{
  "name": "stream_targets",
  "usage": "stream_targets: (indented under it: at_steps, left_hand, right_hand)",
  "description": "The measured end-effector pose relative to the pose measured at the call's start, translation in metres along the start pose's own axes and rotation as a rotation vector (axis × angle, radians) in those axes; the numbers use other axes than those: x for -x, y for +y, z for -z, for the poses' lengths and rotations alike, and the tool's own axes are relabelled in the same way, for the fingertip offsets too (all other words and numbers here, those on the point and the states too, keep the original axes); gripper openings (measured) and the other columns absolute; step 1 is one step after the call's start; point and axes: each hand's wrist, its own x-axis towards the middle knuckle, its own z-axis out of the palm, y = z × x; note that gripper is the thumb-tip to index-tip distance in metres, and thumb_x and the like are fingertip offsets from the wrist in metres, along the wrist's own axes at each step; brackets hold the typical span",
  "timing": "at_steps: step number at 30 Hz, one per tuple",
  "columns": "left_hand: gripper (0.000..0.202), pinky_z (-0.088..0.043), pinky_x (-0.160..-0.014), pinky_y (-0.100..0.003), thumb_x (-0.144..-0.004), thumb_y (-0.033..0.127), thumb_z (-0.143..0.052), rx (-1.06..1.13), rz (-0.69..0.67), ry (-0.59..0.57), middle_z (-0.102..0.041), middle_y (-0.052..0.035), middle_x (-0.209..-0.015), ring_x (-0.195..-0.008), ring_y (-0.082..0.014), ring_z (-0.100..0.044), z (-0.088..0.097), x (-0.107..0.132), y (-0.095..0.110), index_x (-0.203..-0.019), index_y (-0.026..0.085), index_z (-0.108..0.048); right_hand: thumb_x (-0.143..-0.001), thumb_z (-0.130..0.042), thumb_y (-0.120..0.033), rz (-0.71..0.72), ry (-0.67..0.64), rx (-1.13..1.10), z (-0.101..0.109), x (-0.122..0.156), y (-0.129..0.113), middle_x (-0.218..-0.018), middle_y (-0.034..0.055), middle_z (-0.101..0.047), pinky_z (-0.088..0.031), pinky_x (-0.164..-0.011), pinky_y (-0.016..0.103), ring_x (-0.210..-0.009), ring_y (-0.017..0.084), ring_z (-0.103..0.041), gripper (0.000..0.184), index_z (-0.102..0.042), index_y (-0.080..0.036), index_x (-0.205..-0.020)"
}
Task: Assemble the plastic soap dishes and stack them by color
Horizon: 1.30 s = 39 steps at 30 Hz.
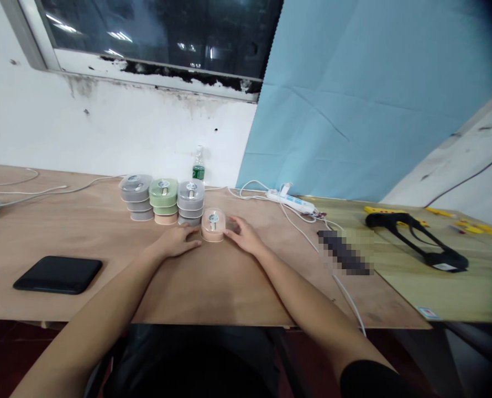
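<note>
A small lidded box (213, 225) with a peach base and a clear lid stands on the wooden table, a round label on its top. On its left, my left hand (178, 240) rests low on the tabletop, fingers apart, thumb pointing at the box's lower corner. My right hand (244, 235) is at the box's right side, thumb and fingers spread, the thumb tip at or touching its wall. Just behind my left hand are stacks of similar boxes: a grey stack (137, 198), a green-topped stack (163, 200) with a peach box at the bottom, and another grey stack (190, 202).
A black flat device (58, 274) lies at the left. Behind the boxes stands a bottle (198, 165) with a green label. A white power strip (291, 202) with cables sits at the back right, a blurred dark object (345, 254) nearer. A black strap-like frame (420, 240) lies far right.
</note>
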Motion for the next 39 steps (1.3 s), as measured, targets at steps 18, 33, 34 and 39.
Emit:
stream_targets:
  at_steps: [18,33,34,39]
  left_hand:
    - [0.058,-0.046,-0.083,-0.036,-0.083,0.061,-0.046,0.016,0.021,0.01,-0.062,-0.0104,-0.113,-0.097,-0.026,-0.06,-0.002,0.0,-0.003,-0.123,0.021,-0.057]
    - [0.062,-0.047,-0.084,-0.036,-0.084,0.061,-0.046,0.05,0.047,-0.008,-0.062,-0.0108,-0.119,-0.103,-0.0266,-0.06,-0.004,0.0,-0.004,-0.131,0.021,-0.05]
    - [0.062,-0.047,-0.084,-0.036,-0.084,0.061,-0.046,0.048,0.047,-0.008,-0.062,-0.0108,-0.119,-0.103,-0.0266,-0.06,-0.004,0.0,-0.004,-0.132,0.021,-0.05]
    - [0.06,-0.047,-0.082,-0.037,-0.085,0.059,-0.046,-0.003,0.026,0.033,-0.063,-0.011,-0.116,-0.099,-0.0267,-0.061,-0.006,-0.002,0.0,-0.13,0.021,-0.051]
  right_hand:
    - [-0.055,-0.082,-0.047,0.086,0.005,-0.013,0.002,0.002,-0.022,-0.129,0.0104,-0.054,-0.039,-0.101,0.041,-0.119,0.026,-0.051,0.066,-0.06,-0.022,-0.112]
    - [-0.087,-0.038,-0.063,-0.249,0.45,-0.213,0.011,-0.004,-0.001,-0.094,0.012,-0.07,-0.051,-0.072,0.033,-0.079,0.023,-0.067,0.057,-0.058,-0.016,-0.111]
    - [-0.087,-0.033,-0.064,-0.292,0.482,-0.236,0.016,-0.006,0.005,-0.092,0.0127,-0.07,-0.05,-0.069,0.033,-0.074,0.023,-0.066,0.061,-0.056,-0.015,-0.114]
    - [-0.085,-0.029,-0.067,-0.48,0.572,-0.235,0.042,-0.011,0.034,-0.071,0.0096,-0.07,-0.046,-0.055,0.03,-0.053,0.019,-0.059,0.065,-0.061,-0.013,-0.104]
